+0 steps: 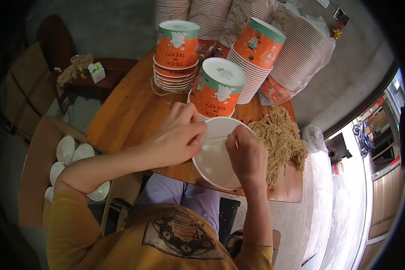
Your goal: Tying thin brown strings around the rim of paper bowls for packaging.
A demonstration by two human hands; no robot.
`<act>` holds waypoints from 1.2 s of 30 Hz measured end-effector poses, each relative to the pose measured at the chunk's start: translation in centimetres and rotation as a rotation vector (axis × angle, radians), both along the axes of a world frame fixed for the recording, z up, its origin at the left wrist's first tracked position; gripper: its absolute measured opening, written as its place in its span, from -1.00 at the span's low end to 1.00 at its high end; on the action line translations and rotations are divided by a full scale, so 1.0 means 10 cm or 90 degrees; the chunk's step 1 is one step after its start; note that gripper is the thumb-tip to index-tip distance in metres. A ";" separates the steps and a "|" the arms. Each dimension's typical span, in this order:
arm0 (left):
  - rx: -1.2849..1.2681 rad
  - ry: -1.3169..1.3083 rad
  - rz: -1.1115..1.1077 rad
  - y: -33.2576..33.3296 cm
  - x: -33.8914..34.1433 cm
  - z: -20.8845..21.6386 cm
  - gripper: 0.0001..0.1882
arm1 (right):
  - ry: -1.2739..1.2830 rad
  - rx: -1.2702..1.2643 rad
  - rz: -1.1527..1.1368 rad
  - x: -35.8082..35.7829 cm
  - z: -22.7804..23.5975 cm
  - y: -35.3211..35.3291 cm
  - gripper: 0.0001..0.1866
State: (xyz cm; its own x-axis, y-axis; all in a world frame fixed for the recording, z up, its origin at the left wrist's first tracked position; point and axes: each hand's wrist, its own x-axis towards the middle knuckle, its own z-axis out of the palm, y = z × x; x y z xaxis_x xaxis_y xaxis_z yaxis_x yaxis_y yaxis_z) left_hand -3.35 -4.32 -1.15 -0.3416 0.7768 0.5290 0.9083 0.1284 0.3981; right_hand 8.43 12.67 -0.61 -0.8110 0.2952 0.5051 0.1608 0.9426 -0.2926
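Observation:
A white paper bucket [216,164] lies tipped at the table's near edge, its open mouth toward me. Across that mouth runs a thin pale cord [218,137], faint to see, from one hand to the other. My left hand [184,132] is closed at the bucket's left rim, fingertips pinched on the cord. On the right side my right hand [247,150] is closed in a fist over the rim, with the cord's other end hidden in its fingers. Right of the bucket spreads a tangled heap of tan cords [279,141].
Upside-down orange and green buckets stand stacked on the wooden table [121,112]: a left stack [177,49], a nearer stack [218,92] and a right stack [256,49]. Plastic-wrapped stacks [297,45] rise behind. A cardboard box [36,166] at lower left holds several white buckets.

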 end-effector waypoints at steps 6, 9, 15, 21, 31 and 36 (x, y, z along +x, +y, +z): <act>-0.082 -0.275 0.013 -0.11 -0.12 0.03 -0.88 | -0.009 0.050 0.007 -0.12 -0.03 -0.05 -0.85; -0.022 -0.403 -0.013 -0.09 -0.13 0.02 -0.90 | -0.018 0.047 0.007 -0.14 -0.04 -0.05 -0.86; -0.126 -0.379 0.010 -0.06 -0.11 0.10 -0.84 | -0.033 0.037 -0.020 -0.18 -0.05 -0.08 -0.87; -0.210 -0.281 0.024 -0.03 -0.34 0.15 -0.87 | -0.035 0.031 -0.027 -0.20 0.00 -0.06 -0.85; -0.084 -0.057 -0.030 0.08 -1.39 -0.04 -0.79 | 0.256 -1.012 0.244 0.26 0.11 0.09 -0.87; 0.150 -0.213 0.042 0.08 -0.63 0.26 -0.84 | 0.328 -1.091 0.172 0.34 0.07 -0.23 -0.84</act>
